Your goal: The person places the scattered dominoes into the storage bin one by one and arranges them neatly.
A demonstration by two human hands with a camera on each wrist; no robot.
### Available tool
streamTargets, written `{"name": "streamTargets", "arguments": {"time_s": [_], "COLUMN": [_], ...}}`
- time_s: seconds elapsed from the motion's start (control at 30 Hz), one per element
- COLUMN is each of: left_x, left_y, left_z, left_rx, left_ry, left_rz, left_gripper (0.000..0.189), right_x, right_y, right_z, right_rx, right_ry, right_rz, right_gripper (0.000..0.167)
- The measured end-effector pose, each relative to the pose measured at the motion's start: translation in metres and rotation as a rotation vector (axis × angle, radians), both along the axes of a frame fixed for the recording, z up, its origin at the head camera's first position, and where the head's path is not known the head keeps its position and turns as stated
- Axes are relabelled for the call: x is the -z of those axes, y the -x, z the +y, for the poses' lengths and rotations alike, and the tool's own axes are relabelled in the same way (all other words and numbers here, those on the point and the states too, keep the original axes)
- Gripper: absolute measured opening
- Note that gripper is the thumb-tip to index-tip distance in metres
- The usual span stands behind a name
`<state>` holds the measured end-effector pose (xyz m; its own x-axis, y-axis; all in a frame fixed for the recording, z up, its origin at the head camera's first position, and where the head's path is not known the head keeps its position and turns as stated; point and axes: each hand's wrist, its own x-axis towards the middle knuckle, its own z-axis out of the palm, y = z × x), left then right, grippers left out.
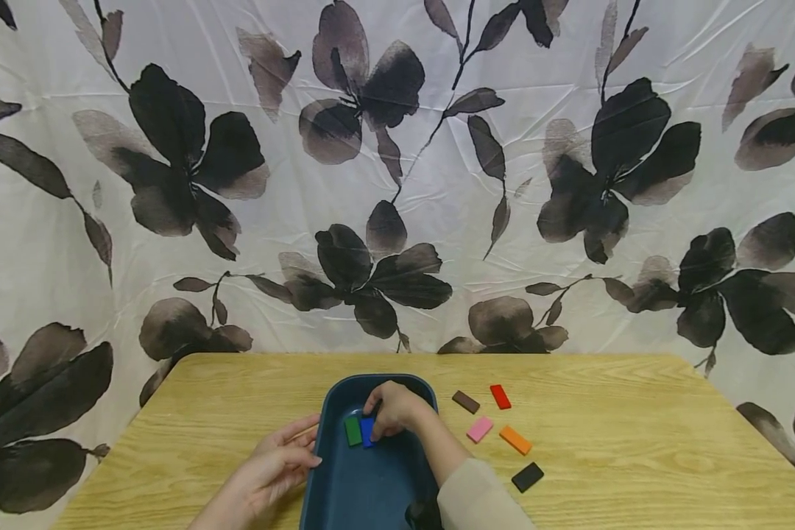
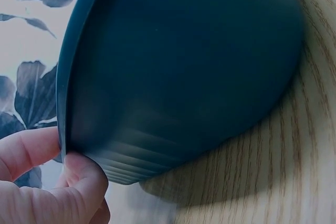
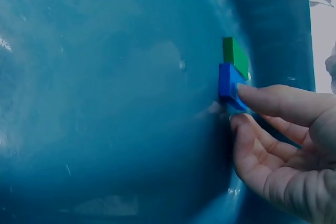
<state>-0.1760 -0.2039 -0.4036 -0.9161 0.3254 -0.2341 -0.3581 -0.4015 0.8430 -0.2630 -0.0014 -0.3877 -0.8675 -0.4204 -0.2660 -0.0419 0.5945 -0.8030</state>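
Observation:
A dark blue tray (image 1: 371,493) stands on the table in the head view. My left hand (image 1: 271,471) is at its left side; in the left wrist view, thumb and fingers (image 2: 31,150) pinch the rim of the tray (image 2: 184,66). Inside the tray, my right hand (image 1: 397,412) pinches a flat blue block (image 1: 367,432) near the far end. The right wrist view shows the thumb (image 3: 278,100) on the face of the blue block (image 3: 226,82), with fingertips by its lower edge. Right beside it lies a green block (image 3: 234,56).
Right of the tray, on the wooden table (image 1: 238,383), lie a brown block (image 1: 466,401), a red block (image 1: 500,397), a pink block (image 1: 480,429), an orange block (image 1: 515,439) and a black block (image 1: 527,477). Behind the table hangs a flowered cloth (image 1: 477,221).

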Motion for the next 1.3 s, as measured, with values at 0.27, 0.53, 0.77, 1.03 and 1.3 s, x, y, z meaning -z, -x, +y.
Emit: {"name": "streamTargets", "arguments": {"time_s": [0.27,0.53,0.77,1.03,1.3], "left_x": [0.001,0.002,0.000,-0.001,0.000], "left_y": [-0.002,-0.001,0.000,-0.001,-0.001], "left_z": [0.000,-0.002,-0.003,-0.002,-0.002], "left_rx": [0.010,0.013,0.007,0.010,0.009], "left_ry": [-0.004,-0.034,-0.030,-0.023,-0.053], "left_rz": [-0.015,-0.010,-0.010,-0.018,-0.026], "left_gripper": [0.078,0.075,0.078,0.077,0.072], "right_x": [0.002,-0.011,-0.038,-0.059,-0.050], "right_y": [-0.002,0.004,0.014,0.021,0.029], "right_z": [-0.001,0.006,0.023,0.069,0.117], "right_rx": [0.002,-0.029,-0.094,-0.111,-0.049], "right_ry": [-0.001,0.124,0.195,0.214,0.252], "right_rz": [-0.016,-0.072,-0.063,-0.031,-0.085], "right_gripper": [0.034,0.036,0.042,0.043,0.042]}}
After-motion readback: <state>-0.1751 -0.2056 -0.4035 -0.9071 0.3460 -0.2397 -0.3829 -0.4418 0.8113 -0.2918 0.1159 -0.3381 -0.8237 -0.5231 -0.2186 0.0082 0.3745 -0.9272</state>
